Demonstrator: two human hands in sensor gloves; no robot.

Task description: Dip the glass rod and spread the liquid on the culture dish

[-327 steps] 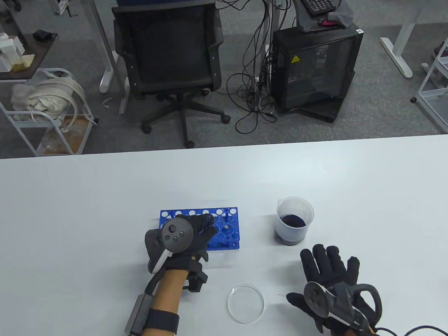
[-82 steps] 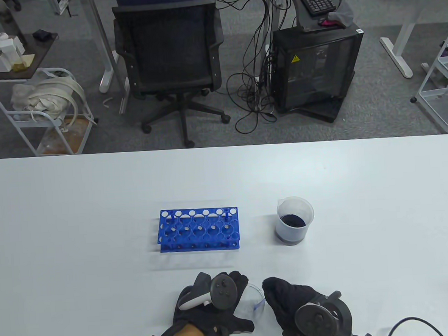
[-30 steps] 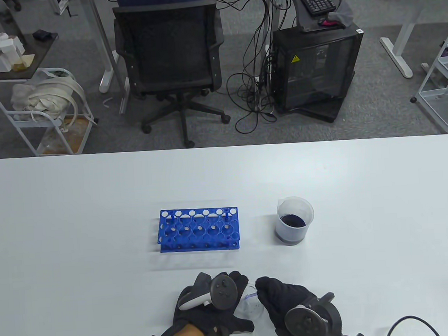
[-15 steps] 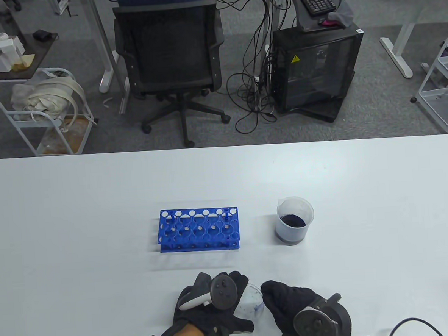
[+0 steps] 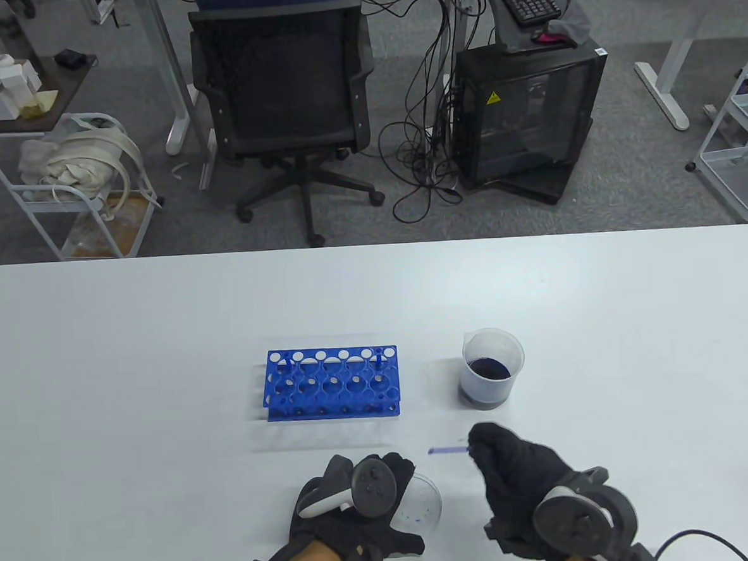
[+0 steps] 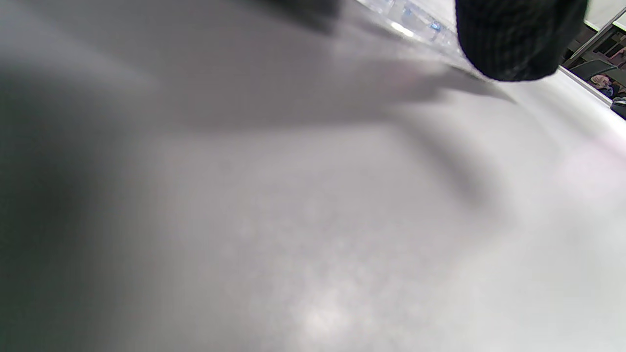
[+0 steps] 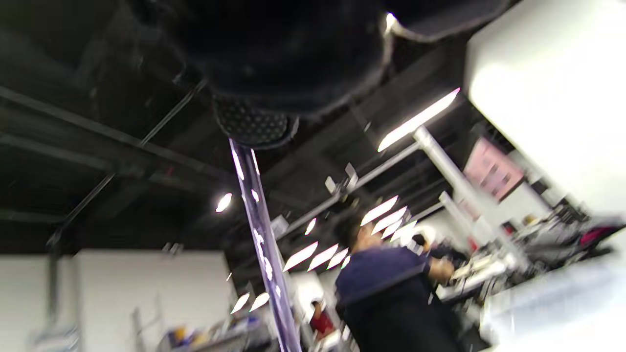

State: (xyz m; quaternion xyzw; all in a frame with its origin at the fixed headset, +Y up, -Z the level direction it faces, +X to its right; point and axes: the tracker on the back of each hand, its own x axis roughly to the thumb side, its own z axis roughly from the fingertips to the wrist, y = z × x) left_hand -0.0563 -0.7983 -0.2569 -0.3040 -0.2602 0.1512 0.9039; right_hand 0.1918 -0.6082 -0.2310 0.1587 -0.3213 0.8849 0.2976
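Note:
A clear culture dish [image 5: 422, 504] with small blue specks sits near the table's front edge. My left hand [image 5: 356, 513] rests on the table against the dish's left side. My right hand [image 5: 519, 474] pinches the glass rod [image 5: 447, 449], whose blue-tinted end points left, above the table between the dish and the beaker [image 5: 492, 368]. The rod also shows in the right wrist view [image 7: 261, 239], running down from my fingertips [image 7: 252, 124]. The beaker holds dark blue liquid. In the left wrist view one black fingertip [image 6: 513, 39] shows by the dish rim [image 6: 406, 19].
A blue test-tube rack [image 5: 331, 382] stands left of the beaker. A black office chair [image 5: 283, 96] and a computer case [image 5: 525, 113] stand on the floor beyond the table's far edge.
My right hand has lifted the rod off the dish and moved it up and to the right, toward the beaker. Blue specks remain in the dish. My left hand has not moved.

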